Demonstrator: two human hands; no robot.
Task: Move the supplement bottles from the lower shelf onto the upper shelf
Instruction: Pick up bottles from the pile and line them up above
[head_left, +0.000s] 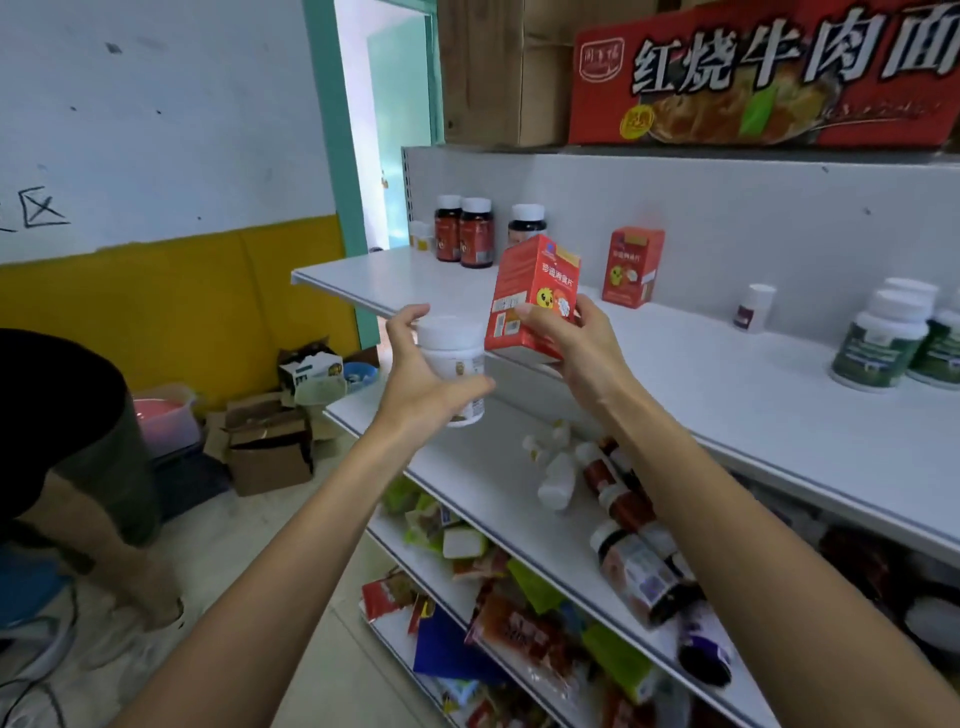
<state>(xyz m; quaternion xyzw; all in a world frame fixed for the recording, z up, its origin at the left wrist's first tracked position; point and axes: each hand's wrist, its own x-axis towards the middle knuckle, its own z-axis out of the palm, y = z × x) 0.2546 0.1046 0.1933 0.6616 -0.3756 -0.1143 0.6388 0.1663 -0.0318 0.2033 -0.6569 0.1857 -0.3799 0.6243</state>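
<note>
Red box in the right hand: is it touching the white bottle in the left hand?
Cannot tell. Head view: the red box overlaps the cap edge of the white bottle at one corner, but depth is unclear.

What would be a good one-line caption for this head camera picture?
Left hand holds a white bottle and right hand a red box at the upper shelf.

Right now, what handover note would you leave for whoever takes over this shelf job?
Left hand grips a white bottle; right hand grips a red box. Both are raised at the upper shelf edge, neither set down yet.
Done: three dark bottles, a second red box and green-labelled bottles stand on the upper shelf.
Left: small white bottles and fallen dark bottles lie on the lower shelf.
</note>
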